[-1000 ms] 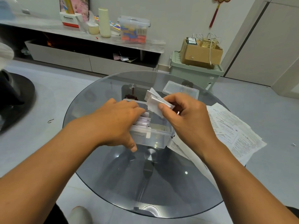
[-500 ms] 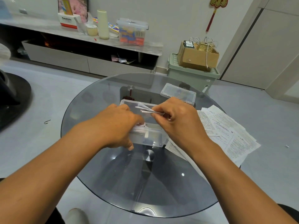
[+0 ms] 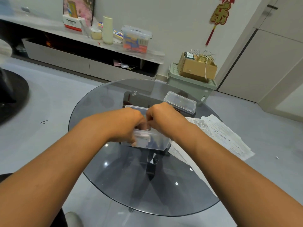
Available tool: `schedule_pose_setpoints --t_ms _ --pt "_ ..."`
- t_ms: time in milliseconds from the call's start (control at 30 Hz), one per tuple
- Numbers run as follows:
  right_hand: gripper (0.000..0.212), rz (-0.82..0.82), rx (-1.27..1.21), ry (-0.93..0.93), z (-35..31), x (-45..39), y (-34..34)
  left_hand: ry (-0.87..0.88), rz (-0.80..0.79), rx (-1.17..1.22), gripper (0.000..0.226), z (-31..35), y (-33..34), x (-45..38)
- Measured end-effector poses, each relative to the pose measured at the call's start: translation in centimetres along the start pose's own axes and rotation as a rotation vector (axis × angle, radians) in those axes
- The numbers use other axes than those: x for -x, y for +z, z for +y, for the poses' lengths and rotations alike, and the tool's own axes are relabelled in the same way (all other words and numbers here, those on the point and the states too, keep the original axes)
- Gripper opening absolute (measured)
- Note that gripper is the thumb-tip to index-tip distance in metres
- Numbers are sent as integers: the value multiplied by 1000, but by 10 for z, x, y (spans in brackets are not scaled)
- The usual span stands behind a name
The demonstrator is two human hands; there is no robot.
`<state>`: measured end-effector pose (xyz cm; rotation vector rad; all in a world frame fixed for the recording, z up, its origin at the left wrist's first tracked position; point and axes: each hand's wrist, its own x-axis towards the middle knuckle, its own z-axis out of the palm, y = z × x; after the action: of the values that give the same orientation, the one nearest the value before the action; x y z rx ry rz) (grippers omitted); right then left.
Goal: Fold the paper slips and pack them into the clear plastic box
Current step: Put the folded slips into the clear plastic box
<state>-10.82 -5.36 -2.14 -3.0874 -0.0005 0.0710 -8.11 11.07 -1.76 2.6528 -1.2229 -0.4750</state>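
Clear plastic box (image 3: 152,141) near centre of glass table (image 3: 114,185); left hand (image 3: 129,124) fingers curled over box left wall; right hand (image 3: 161,116) fingers inside box, finger state hidden; lid (image 3: 180,102) behind; printed sheets (image 3: 226,136) overhang right table edge.

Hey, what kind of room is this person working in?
Most likely a home living room. A long low grey media cabinet along the wall holds household clutter, a red and gold hanging knot ornament decorates the wall, and the work happens on a round smoked-glass table.
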Motion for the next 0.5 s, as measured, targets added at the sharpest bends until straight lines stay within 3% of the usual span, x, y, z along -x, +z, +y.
schedule_pose_setpoints --t_ms 167,333,500 --pt "9 -148 11 -49 -6 -3 -7 39 79 36 40 -3 0 3" --pt "20 -240 -21 -33 -9 -4 -9 24 150 114 51 -5 5 4" --pt "31 -183 -112 88 -14 -8 -5 39 185 51 59 -7 14 3"
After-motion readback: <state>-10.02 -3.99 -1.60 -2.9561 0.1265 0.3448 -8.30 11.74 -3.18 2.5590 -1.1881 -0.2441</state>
